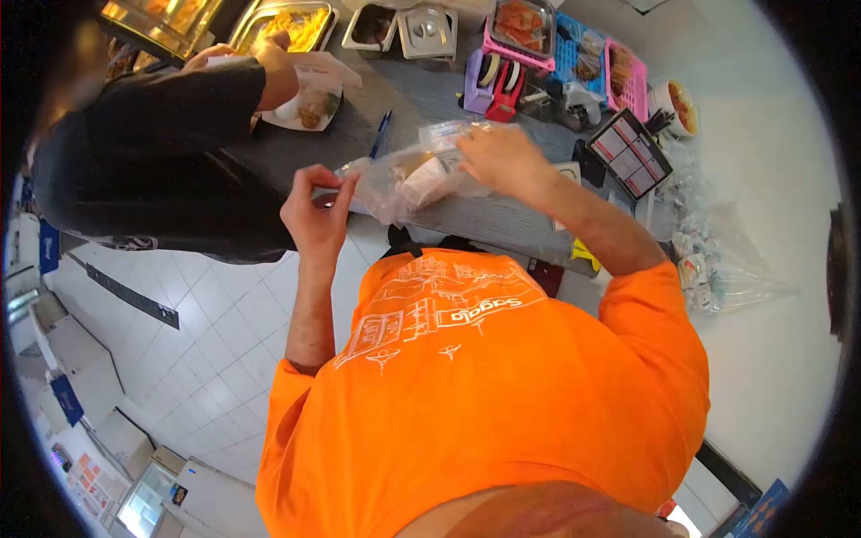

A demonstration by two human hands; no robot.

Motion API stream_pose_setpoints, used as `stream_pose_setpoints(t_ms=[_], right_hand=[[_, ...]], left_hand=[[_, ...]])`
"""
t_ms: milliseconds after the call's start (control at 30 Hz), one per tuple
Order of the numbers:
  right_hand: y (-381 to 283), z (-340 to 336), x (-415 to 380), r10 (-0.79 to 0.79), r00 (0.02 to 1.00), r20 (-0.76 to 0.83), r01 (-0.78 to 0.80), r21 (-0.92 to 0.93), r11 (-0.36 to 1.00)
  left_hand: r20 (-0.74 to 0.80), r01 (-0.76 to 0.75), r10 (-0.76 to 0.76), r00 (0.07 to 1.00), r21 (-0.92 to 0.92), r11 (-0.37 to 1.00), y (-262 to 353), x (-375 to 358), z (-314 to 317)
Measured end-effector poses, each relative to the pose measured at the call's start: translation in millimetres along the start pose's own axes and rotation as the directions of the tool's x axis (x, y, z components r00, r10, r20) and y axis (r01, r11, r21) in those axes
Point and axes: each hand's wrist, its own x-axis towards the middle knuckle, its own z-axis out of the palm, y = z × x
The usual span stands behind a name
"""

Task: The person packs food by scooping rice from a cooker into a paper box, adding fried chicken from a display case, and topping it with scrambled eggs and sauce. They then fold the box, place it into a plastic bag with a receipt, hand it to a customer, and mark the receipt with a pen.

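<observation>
A clear plastic bag (384,195) lies at the front edge of the grey counter, between my two hands. Inside it I see a white, box-like packet (425,182) and something yellowish that I cannot make out. Thumb and fingers of my left hand (317,213) pinch the bag's left edge. At the other side, my right hand (504,160) is closed on the upper right part of the bag, beside a printed white label (441,134). Its fingertips are partly hidden. Just behind the bag lies a blue pen (381,133).
On the left, a co-worker in a black shirt (170,152) reaches over a paper-lined food tray (314,109). Metal pans (429,34) line the back. Tape dispensers (504,88), coloured baskets (626,79) and a tilted tablet (630,152) stand to the right.
</observation>
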Motion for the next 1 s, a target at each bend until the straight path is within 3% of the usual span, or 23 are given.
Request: stream_pose_setpoints(t_ms=[67, 100, 167, 200, 233, 267, 333, 367, 400, 433, 467, 533, 600, 633, 667, 700, 767, 800, 833, 867, 900, 967, 1000], right_hand=[[22.1, -4.5, -12.0, -0.25, 0.675, -0.694, 0.293, -0.06, 0.954], [39.4, -5.1, -19.5, -0.248, 0.673, -0.697, 0.297, -0.052, 0.953], [75.8, -0.7, -33.3, -0.015, 0.655, -0.756, -0.01, -0.029, 1.0], [85.7, 18.4, -37.4, -0.009, 0.65, -0.76, -0.006, -0.017, 1.0], [91.9, 53.9, -36.1, 0.099, 0.891, -0.443, -0.12, -0.021, 0.993], [94.7, 88.1, -27.4, 0.216, 0.974, -0.064, -0.221, -0.074, 0.973], [78.6, 154.0, 4.7, -0.042, 0.95, -0.31, 0.159, 0.363, 0.918], [56.9, 171.0, 24.3, -0.024, 0.873, -0.487, 0.248, 0.4, 0.882], [28.6, 180.7, 44.9, 0.01, 0.767, -0.642, 0.342, 0.421, 0.84], [6.6, 185.3, 68.9, 0.165, 0.815, -0.556, 0.382, 0.729, 0.568], [-5.9, 186.4, 84.7, 0.272, 0.869, -0.414, 0.373, 0.908, 0.192], [1.6, 158.9, 82.2, 0.15, 0.943, -0.299, 0.275, 0.948, 0.161], [5.7, 147.8, 82.8, 0.043, 0.984, -0.175, 0.167, 0.975, 0.145], [-0.3, 149.8, 82.3, 0.094, 0.94, -0.328, 0.303, 0.929, 0.211], [-10.4, 154.0, 79.5, 0.135, 0.874, -0.467, 0.418, 0.864, 0.282], [-27.6, 134.1, 69.5, 0.16, 0.87, -0.467, 0.413, 0.866, 0.281], [-58.8, 76.3, 42.0, 0.38, 0.911, -0.159, -0.13, 0.765, 0.631], [-55.4, 78.8, 35.3, 0.398, 0.904, -0.153, -0.142, 0.772, 0.62], [-47.5, 81.8, 28.1, 0.316, 0.839, -0.443, 0.255, 0.834, 0.49], [-38.6, 86.2, 19.6, 0.292, 0.658, -0.694, 0.621, 0.719, 0.311], [-23.8, 88.0, 5.7, 0.304, 0.656, -0.691, 0.618, 0.723, 0.308], [21.3, 94.3, -33.5, 0.366, 0.442, -0.819, 0.527, 0.567, 0.633], [49.9, 109.1, -56.1, 0.22, 0.471, -0.854, 0.361, 0.414, 0.836]], left_hand=[[0.137, -0.526, 0.529, 0.838, 0.466, 0.712, -31.1, -2.1, -4.1], [0.143, -0.525, 0.526, 0.839, 0.472, 0.709, -42.3, -5.2, 5.6], [-0.276, -0.643, 0.652, 0.707, 0.133, 0.754, -69.8, -15.4, 26.5], [-0.076, -0.406, 0.415, 0.906, 0.112, 0.907, -91.8, -26.8, 31.4], [0.037, -0.368, 0.367, 0.929, 0.187, 0.911, -115.8, -39.8, 42.6], [0.139, -0.341, 0.314, 0.939, 0.263, 0.903, -127.4, -44.4, 57.8], [0.228, 0.021, -0.003, 0.974, -0.075, 0.997, -116.5, -37.6, 90.9], [0.226, 0.018, 0.0, 0.974, -0.074, 0.997, -122.9, -22.4, 99.4], [0.455, 0.131, -0.095, 0.885, -0.048, 0.99, -134.3, -7.3, 107.0], [0.653, 0.233, -0.181, 0.735, 0.008, 0.972, -142.0, -0.5, 108.8], [0.652, 0.23, -0.185, 0.735, 0.016, 0.973, -144.2, -1.0, 104.7], [0.351, -0.262, 0.21, 0.913, 0.109, 0.959, -144.2, 5.7, 97.7], [0.338, -0.261, 0.23, 0.913, 0.048, 0.964, -142.9, 4.2, 109.2], [0.313, -0.236, 0.23, 0.922, -0.016, 0.971, -135.6, -1.6, 117.9], [0.492, -0.508, 0.278, 0.825, 0.429, 0.747, -129.1, -9.0, 124.4], [0.511, -0.524, 0.286, 0.81, 0.415, 0.744, -146.7, -4.2, 144.5], [0.595, 0.029, 0.104, 0.797, -0.209, 0.978, -197.9, 10.5, 198.0], [0.539, -0.289, 0.267, 0.799, -0.046, 0.956, -152.5, 3.0, 196.4], [0.551, -0.294, 0.273, 0.789, -0.051, 0.954, -133.0, 11.3, 197.4], [0.53, 0.001, 0.168, 0.831, -0.304, 0.953, -122.1, 16.9, 196.8], [0.538, 0.29, 0.043, 0.842, -0.518, 0.805, -105.5, 22.0, 194.5], [0.56, 0.432, -0.079, 0.825, -0.534, 0.727, -27.3, 35.9, 183.0], [0.621, 0.606, -0.191, 0.76, -0.572, 0.552, -2.8, 40.6, 183.3]])
